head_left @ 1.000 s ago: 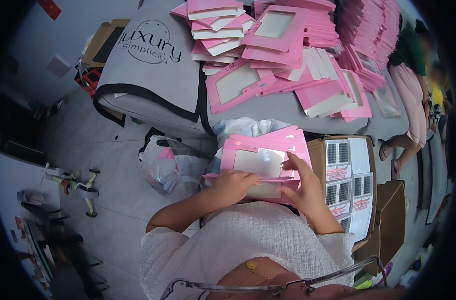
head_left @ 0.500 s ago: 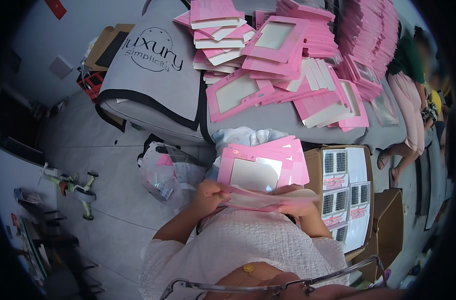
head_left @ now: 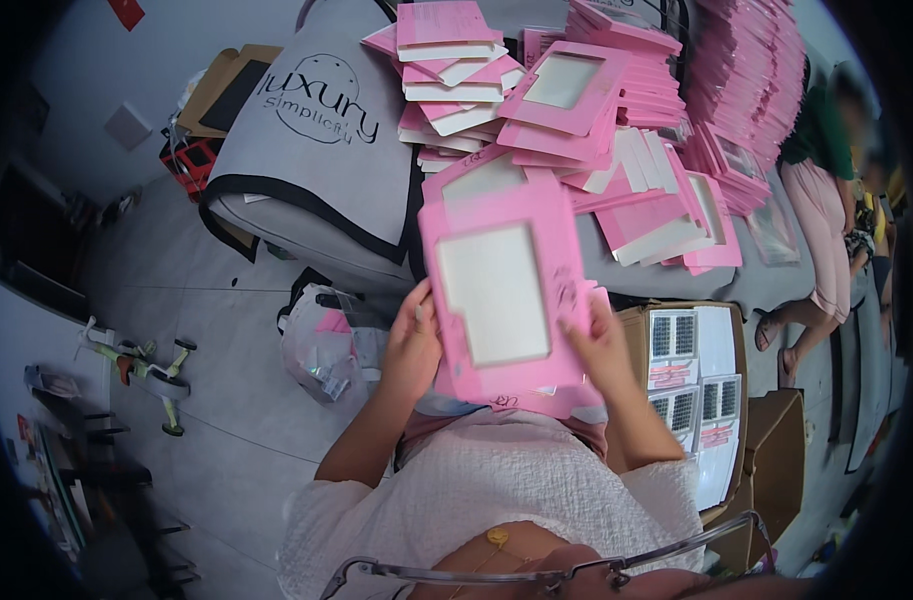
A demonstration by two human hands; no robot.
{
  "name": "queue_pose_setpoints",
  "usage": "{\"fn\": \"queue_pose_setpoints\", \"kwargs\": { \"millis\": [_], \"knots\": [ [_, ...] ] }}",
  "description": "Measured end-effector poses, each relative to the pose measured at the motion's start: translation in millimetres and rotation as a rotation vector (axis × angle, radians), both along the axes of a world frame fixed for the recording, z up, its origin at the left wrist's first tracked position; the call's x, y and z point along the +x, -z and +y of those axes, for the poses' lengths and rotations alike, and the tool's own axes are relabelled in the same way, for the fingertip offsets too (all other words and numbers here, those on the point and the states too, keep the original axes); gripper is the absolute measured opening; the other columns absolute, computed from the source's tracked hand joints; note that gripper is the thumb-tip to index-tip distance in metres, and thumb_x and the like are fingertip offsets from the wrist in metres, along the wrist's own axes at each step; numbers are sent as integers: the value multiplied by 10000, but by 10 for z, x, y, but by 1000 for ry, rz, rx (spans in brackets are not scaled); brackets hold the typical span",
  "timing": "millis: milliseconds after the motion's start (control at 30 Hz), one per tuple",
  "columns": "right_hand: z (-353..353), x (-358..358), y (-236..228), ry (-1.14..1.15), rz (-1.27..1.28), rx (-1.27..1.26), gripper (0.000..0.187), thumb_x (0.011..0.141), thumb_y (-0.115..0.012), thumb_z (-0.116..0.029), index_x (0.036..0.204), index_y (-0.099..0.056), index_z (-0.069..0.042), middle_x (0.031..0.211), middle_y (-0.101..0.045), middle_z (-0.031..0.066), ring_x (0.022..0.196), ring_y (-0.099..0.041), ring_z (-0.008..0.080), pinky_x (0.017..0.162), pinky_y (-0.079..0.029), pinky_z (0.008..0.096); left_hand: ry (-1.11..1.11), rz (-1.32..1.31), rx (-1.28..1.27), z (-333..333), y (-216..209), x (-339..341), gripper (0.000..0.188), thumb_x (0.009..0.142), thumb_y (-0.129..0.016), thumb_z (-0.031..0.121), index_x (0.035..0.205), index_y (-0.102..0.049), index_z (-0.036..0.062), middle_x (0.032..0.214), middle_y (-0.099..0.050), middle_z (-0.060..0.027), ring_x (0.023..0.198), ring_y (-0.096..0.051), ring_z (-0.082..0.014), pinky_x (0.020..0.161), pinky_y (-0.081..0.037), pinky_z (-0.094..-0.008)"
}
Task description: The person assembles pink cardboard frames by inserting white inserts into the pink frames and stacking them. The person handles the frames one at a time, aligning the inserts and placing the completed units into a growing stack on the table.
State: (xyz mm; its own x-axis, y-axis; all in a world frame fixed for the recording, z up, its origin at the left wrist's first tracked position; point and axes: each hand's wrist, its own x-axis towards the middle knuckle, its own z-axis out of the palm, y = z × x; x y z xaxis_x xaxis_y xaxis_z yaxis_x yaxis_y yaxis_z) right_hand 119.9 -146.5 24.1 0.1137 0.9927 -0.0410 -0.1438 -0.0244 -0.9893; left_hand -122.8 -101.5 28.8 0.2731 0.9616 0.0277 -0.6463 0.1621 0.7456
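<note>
A flat pink packaging box with a large window and white inside [head_left: 491, 290] is held up in front of me, its face toward me. My left hand [head_left: 413, 340] grips its left edge, closed with the thumb on the near side. My right hand [head_left: 600, 350] has the right edge, thumb pressed on the pink front. More flat pink boxes [head_left: 521, 402] lie on my lap beneath it, mostly hidden. Beyond, a loose pile of similar pink boxes [head_left: 566, 90] covers the grey sofa, and the raised box overlaps its near edge.
At my right stands an open carton [head_left: 741, 400] with packs of small dark-gridded items; a brown carton [head_left: 778, 445] adjoins it. A clear plastic bag [head_left: 326, 350] is on the floor at left. The grey sofa [head_left: 276, 215] runs ahead. People [head_left: 816, 200] are at far right.
Both hands have lifted the pink box up and away from my lap, turning it from nearly edge-on to face me. The view has shifted slightly.
</note>
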Motion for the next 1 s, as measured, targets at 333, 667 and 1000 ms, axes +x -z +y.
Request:
{"fn": "queue_pose_setpoints", "kwargs": {
  "millis": [333, 667, 1000],
  "knots": [
    [1871, 793, -1071, 667, -1313, 682, 598, 836, -654, -303, 1290, -416, 6, 1108, -569, 221, 993, -582, 330, 811, -479, 390, -90, 692, 217, 234, 821, 41, 407, 922, -539, 141, 1289, -430, 5, 1318, -447, -142, 1215, -456, -240, 1005, -376, -332],
    [143, 210, 655, -15, -1314, 299, 555, 796, -649, -189, 1301, -465, -54, 1344, -430, 192, 1256, -398, 369, 1047, -283, 528, -179, 1118, 195, -86, 1403, -230, 290, 736, -732, 124, 974, -598, 25, 902, -594, -96, 690, -575, -163, 611, -471, -285],
    [-274, 463, 1253, 457, -453, -322, 679, 889, -601, -294, 1388, -284, 38, 1348, -420, 226, 1242, -431, 324, 1003, -370, 339, 91, 991, 55, -140, 1038, -175, 236, 775, -743, 157, 899, -599, 15, 606, -591, -28, 526, -517, -71, 498, -398, -230]
  ]
}}
